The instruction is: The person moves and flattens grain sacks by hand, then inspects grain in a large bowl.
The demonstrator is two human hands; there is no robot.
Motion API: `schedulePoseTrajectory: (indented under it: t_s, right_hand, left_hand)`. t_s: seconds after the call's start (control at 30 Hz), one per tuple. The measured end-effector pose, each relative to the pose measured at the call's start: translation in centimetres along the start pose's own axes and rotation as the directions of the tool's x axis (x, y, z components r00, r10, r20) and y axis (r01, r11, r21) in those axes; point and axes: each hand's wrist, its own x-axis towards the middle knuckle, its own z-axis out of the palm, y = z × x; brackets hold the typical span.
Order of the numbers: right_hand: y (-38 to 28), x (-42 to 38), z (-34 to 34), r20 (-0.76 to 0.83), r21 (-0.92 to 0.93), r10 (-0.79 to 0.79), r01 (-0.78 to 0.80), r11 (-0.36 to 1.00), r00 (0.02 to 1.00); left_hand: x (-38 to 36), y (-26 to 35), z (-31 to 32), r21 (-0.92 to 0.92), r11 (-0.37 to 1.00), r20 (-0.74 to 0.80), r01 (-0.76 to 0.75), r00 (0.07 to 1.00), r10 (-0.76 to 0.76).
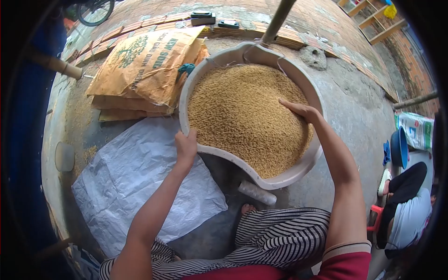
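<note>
On the grey floor just beyond the wearer's knees sits a wide, pale tub (183, 102) heaped with golden grain (247, 112). The left hand (186, 145) is closed round the rim on its near-left side; the right hand (301, 111) is open, fingers extended and touching the grain near the right wall, gripping nothing that I can see. I'd say a firm hold on the rim matters here, with the open palm kept low and light and any strokes drawn inward, because grain lies close to the lip at the near end and could easily spill. A clear roll (257, 192) lies just beside the tub there, close to a bare foot (248, 208), so sliding the tub nearer would be awkward. To the left, a crumpled white sheet (140, 177) and printed orange sacks (144, 70) crowd that side, while a pole (277, 21) stands by the far rim.
</note>
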Motion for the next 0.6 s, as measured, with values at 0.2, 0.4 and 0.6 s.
schedulePoseTrajectory:
  t_s: [0.2,0.4,0.6]
  right_hand:
    - [1.6,1.2,1.2,0.138,0.492,-0.182,0.092,0.866,0.973]
    - [0.1,1.4,2.8,0.203,0.683,-0.310,0.092,0.724,0.929]
    - [-1.9,2.4,2.2,0.086,0.632,-0.298,0.180,0.754,0.951]
  left_hand:
    - [-0.3,0.2,0.0,0.010,0.999,-0.009,-0.050,0.999,0.050]
    - [-0.6,1.3,-0.1,0.015,1.000,-0.107,-0.027,0.994,0.029]
    - [-0.4,1.2,0.1,-0.005,0.999,-0.091,-0.036,0.995,0.035]
